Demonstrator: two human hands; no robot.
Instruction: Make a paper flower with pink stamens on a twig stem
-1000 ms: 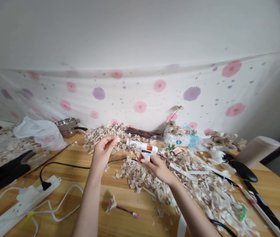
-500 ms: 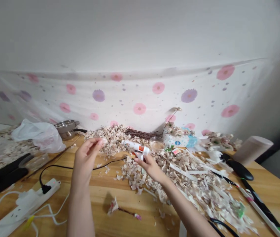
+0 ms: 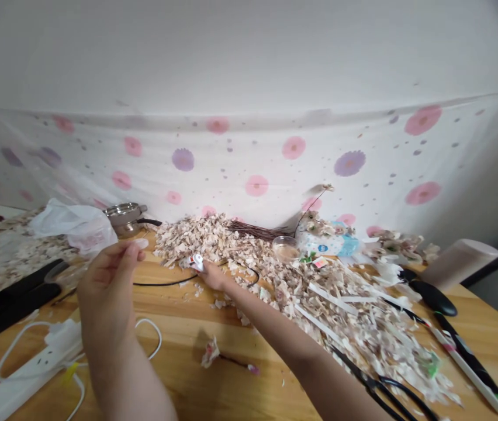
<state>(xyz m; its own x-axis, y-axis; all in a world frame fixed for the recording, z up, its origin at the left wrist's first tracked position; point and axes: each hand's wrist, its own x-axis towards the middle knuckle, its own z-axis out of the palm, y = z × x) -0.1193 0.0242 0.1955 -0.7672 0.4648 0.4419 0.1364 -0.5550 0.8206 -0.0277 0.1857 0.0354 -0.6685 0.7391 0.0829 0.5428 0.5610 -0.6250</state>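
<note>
Right hand (image 3: 214, 276) has moved left, its grip clenched on the white hot glue gun (image 3: 196, 262), low over pale petal scraps (image 3: 196, 240), black cord (image 3: 161, 284) slack, apparently for reach. Left hand (image 3: 106, 275) raised, fingertips pinched; contents cannot tell.

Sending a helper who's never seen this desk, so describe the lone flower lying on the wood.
On the wooden table, find the big heap of pale scraps. Just in front of it, between the left forearm and right forearm, a small flower lies on bare wood. Its thin dark stem ends in a pink tip, and it sits apart from the scraps.
</note>
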